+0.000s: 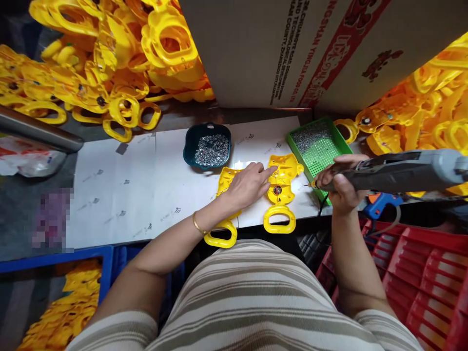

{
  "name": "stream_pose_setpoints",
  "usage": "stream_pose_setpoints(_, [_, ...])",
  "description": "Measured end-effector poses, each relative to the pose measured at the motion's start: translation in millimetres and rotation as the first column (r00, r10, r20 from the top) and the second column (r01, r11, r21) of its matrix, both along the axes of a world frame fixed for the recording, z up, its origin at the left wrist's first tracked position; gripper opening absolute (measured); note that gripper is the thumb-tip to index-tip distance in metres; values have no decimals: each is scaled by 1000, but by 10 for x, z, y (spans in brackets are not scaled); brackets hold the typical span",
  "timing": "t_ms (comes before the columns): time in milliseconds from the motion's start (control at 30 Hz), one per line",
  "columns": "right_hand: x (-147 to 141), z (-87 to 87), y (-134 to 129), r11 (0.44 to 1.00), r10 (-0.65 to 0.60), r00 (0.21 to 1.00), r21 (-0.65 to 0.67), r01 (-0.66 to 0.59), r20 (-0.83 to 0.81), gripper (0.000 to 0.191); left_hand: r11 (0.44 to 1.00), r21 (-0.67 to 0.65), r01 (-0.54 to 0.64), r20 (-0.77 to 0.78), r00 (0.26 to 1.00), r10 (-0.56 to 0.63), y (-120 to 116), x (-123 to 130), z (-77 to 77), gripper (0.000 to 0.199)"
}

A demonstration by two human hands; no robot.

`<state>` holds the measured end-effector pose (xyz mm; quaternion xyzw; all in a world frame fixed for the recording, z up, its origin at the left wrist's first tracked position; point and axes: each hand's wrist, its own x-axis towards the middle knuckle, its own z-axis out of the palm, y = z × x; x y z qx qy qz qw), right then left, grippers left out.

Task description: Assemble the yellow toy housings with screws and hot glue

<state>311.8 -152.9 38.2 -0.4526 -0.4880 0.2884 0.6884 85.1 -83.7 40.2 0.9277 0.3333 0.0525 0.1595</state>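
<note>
My left hand (248,187) reaches over a yellow plastic shell with a handle ring (280,222). Its index finger is stretched out to the shell's upper half, the others are partly bent, and nothing shows in them; the palm side is hidden. Under that hand and wrist lies a second yellow shell (227,179), largely covered. My right hand (343,183) is wrapped round a grey electric screwdriver (405,170), held level with its thin bit pointing left, just right of the first shell. A round metal part (278,190) sits inside that shell.
A dark bowl of small metal screws (212,148) and a green perforated basket of screws (312,139) stand on the white board (120,195). Yellow parts pile up left (109,63) and right. A large carton (263,58) rises behind. Red crates (413,273) stand lower right, a blue crate (106,273) lower left.
</note>
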Motion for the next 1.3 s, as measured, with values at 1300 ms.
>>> stream_pose_setpoints(1300, [-17,-109,461,503,683,721,-791,-348,117,23,396,-918,-15,269,710,651,-49,302,-295,11])
